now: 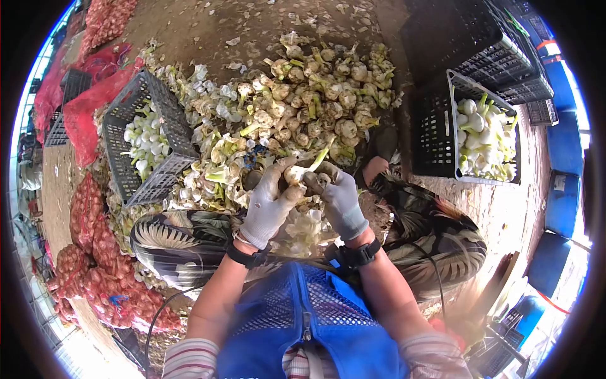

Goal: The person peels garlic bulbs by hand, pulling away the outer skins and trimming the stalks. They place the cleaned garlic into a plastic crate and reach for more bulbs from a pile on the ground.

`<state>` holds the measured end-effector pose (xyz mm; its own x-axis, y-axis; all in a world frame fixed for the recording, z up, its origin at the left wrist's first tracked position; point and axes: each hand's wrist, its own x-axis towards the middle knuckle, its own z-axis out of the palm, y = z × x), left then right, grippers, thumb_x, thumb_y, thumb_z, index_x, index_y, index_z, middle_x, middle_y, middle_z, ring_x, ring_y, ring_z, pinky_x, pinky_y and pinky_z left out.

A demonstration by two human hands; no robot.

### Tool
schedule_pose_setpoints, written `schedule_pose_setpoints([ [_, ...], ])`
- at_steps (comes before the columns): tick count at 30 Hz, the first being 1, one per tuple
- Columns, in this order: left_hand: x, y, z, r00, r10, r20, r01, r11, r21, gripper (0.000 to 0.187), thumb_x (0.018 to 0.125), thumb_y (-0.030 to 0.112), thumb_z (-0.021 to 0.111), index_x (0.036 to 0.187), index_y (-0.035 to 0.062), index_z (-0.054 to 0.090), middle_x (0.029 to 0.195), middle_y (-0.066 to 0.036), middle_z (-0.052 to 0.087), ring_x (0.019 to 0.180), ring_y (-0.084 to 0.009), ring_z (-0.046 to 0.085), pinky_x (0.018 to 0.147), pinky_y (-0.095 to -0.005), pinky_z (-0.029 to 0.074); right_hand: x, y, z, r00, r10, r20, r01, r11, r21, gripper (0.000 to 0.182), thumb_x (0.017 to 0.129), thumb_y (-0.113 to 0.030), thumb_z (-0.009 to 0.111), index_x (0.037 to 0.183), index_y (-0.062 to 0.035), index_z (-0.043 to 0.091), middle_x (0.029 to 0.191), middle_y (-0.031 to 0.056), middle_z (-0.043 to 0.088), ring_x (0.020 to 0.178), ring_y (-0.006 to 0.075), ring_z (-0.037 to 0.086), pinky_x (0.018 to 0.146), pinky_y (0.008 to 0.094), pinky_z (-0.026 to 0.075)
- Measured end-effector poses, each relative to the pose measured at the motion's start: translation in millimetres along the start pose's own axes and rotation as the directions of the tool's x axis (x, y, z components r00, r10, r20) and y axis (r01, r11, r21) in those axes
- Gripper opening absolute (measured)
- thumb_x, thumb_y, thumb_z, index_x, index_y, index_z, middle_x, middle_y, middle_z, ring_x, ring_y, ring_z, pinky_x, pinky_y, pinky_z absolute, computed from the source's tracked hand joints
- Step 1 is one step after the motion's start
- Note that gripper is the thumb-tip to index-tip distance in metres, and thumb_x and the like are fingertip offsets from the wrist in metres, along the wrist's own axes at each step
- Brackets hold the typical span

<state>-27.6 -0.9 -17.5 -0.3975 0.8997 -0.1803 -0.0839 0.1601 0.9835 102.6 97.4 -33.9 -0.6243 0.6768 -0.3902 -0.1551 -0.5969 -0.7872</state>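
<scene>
Both my hands wear pale work gloves with dirt-darkened fingers, and they meet in front of me over the pile. My left hand (268, 201) is closed on a garlic bulb (294, 175), whose pale green stem points up and to the right. Against the bulb's right side and stem base, the curled fingers of my right hand (341, 197) are closed too; their tips partly hide what they grip. Just beyond lies a heap of untrimmed garlic (322, 95), with brownish skins and green stems. Loose peeled skins (218, 151) surround it on the left and below my hands.
At left, a black crate (180, 148) contains clean white garlic. Another black crate (435, 136) at right also holds white garlic, beside stacked dark crates (492, 50). Red net sacks (104, 252) line the left side. My bent legs flank the work area.
</scene>
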Motion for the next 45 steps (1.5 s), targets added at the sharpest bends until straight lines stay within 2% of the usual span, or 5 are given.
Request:
schedule_pose_setpoints([
  [8, 3, 8, 7, 0.996, -0.018, -0.089, 0.004, 0.988, -0.155, 0.042, 0.092, 0.014, 0.068, 0.131, 0.0023, 0.055, 0.109, -0.002, 0.059, 0.096, -0.0118, 0.057, 0.086, -0.0268, 0.049, 0, 6, -15, 0.993, 0.081, 0.088, -0.092, 0.988, 0.126, 0.024, 0.095, -0.011, 0.063, 0.115, 0.0019, 0.062, 0.105, 0.0043, 0.067, 0.091, 0.0117, 0.063, 0.083, 0.0298, 0.053],
  [12, 4, 1, 5, 0.962, 0.272, 0.035, -0.254, 0.837, 0.484, 0.047, 0.093, 0.020, 0.068, 0.132, -0.0031, 0.052, 0.124, -0.005, 0.054, 0.103, -0.0143, 0.057, 0.096, -0.0280, 0.045, 1, -11, 8, 0.999, 0.024, -0.023, -0.021, 0.993, 0.115, 0.024, 0.093, -0.016, 0.068, 0.111, 0.0005, 0.066, 0.092, 0.0018, 0.068, 0.077, 0.0091, 0.061, 0.070, 0.0253, 0.051],
  [18, 7, 2, -3, 0.945, -0.326, 0.028, 0.281, 0.766, -0.579, 0.040, 0.100, 0.030, 0.056, 0.125, -0.0009, 0.055, 0.101, -0.007, 0.063, 0.088, -0.0174, 0.060, 0.080, -0.0288, 0.050, 4, 8, -18, 0.997, -0.058, 0.057, 0.068, 0.977, -0.203, 0.020, 0.087, 0.004, 0.061, 0.105, 0.0018, 0.069, 0.098, 0.0027, 0.069, 0.088, 0.0102, 0.062, 0.080, 0.0246, 0.049],
  [27, -3, 16, 2, 0.567, -0.645, 0.513, 0.793, 0.259, -0.552, 0.039, 0.101, 0.044, 0.047, 0.112, 0.0079, 0.056, 0.082, -0.015, 0.065, 0.054, -0.0185, 0.054, 0.051, -0.0280, 0.044, 8, -1, -14, 0.903, -0.341, 0.262, 0.429, 0.743, -0.514, 0.028, 0.082, 0.003, 0.066, 0.109, -0.0013, 0.067, 0.095, 0.0077, 0.066, 0.090, 0.0125, 0.060, 0.082, 0.0275, 0.048],
  [45, -1, -12, -2, 0.896, -0.441, 0.045, 0.378, 0.708, -0.597, 0.016, 0.098, 0.016, 0.056, 0.110, 0.0065, 0.062, 0.100, -0.002, 0.064, 0.086, -0.0123, 0.061, 0.082, -0.0315, 0.052, -1, 6, -13, 0.995, -0.011, 0.097, 0.025, 0.989, -0.145, 0.022, 0.090, -0.008, 0.065, 0.109, 0.0038, 0.065, 0.101, 0.0030, 0.069, 0.090, 0.0110, 0.062, 0.085, 0.0278, 0.051],
])
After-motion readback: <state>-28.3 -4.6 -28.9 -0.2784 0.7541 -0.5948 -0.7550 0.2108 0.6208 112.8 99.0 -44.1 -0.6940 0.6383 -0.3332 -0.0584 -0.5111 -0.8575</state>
